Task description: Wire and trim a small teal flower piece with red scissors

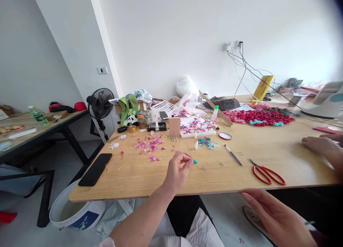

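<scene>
My left hand (177, 172) is over the front middle of the wooden table (150, 184), thumb and forefinger pinched together. At their tips shows a small teal petal-like piece (195, 162), too small to make out exactly. My right hand (278, 215) is just below the table's front edge, fingers stretched out and loosely apart, with nothing visible in it. Red-handled scissors (268, 174) lie on the table above that hand. A pen (233, 155) lies between the scissors and my left hand. Pink petals (150, 143) are scattered to the left, and teal pieces (208, 143) lie farther back.
A black phone (95, 169) lies at the left front corner. Pink flowers (197, 125) rest on a white block, beside a small wooden board (174, 126). Red flowers (259, 115) are heaped at back right. Another person's hands (323, 147) rest at the right. A white bucket (91, 211) stands below.
</scene>
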The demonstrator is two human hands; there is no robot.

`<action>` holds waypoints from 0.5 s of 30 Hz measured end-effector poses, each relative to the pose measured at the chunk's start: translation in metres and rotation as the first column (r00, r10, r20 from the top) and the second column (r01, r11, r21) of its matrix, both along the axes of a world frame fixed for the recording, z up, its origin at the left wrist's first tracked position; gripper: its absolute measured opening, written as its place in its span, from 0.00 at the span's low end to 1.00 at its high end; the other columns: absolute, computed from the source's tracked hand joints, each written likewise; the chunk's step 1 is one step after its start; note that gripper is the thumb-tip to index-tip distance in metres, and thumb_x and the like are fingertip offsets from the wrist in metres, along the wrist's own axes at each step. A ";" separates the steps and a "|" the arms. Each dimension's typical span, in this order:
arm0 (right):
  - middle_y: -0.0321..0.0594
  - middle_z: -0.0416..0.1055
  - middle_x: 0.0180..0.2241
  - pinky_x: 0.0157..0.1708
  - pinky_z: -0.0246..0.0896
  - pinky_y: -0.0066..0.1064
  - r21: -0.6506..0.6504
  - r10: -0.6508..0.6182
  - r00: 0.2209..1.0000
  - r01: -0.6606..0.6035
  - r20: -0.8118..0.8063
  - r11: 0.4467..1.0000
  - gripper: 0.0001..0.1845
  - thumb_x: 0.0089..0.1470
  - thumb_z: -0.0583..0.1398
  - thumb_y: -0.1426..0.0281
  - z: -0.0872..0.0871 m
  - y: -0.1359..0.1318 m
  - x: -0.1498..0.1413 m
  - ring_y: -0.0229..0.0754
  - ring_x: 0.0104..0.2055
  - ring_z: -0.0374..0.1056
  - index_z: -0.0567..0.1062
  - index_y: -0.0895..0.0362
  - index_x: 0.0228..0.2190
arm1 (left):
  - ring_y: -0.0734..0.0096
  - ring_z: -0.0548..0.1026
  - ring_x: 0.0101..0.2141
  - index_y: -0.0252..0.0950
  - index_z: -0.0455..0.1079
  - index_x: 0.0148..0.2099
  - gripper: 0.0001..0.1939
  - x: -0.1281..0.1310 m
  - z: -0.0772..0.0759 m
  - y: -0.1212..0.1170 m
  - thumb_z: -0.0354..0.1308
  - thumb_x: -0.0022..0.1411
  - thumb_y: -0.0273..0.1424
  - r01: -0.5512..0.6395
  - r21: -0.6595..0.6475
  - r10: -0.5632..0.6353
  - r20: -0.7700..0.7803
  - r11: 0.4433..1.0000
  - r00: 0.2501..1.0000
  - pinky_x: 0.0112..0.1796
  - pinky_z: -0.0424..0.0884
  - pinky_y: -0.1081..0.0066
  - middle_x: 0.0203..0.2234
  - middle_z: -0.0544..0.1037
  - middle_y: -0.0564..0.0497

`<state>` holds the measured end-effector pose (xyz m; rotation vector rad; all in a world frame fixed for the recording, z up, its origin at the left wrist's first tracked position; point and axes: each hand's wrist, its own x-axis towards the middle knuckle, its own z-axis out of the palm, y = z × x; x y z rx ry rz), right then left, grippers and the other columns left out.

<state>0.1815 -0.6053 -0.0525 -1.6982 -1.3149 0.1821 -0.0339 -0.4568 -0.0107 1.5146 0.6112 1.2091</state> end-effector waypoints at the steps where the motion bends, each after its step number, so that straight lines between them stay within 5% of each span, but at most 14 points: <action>1: 0.40 0.77 0.34 0.35 0.68 0.32 -0.010 0.046 0.998 -0.047 -0.033 0.999 0.18 0.49 0.61 0.51 0.009 0.011 -0.011 0.48 0.36 0.73 0.77 0.52 0.33 | 0.66 0.69 0.38 0.35 0.69 0.31 0.07 -0.003 0.002 -0.001 0.57 0.59 0.32 -0.024 0.076 0.026 -0.026 0.997 0.999 0.42 0.64 0.68 0.34 0.71 0.46; 7: 0.44 0.74 0.39 0.43 0.66 0.38 0.115 0.356 0.928 -0.344 -0.113 0.932 0.16 0.55 0.59 0.56 0.053 0.083 -0.072 0.48 0.42 0.70 0.75 0.54 0.38 | 0.65 0.68 0.44 0.36 0.67 0.35 0.04 -0.021 0.010 -0.001 0.53 0.62 0.30 -0.124 0.362 0.193 -0.160 0.924 0.968 0.48 0.63 0.64 0.39 0.69 0.46; 15: 0.39 0.73 0.34 0.38 0.62 0.34 0.074 0.457 0.887 -0.453 -0.061 0.889 0.11 0.59 0.55 0.61 0.042 0.122 -0.092 0.45 0.38 0.69 0.73 0.53 0.33 | 0.65 0.67 0.44 0.36 0.67 0.37 0.05 -0.029 -0.005 0.018 0.50 0.63 0.26 -0.117 0.493 0.262 -0.237 0.862 0.936 0.47 0.64 0.63 0.41 0.68 0.44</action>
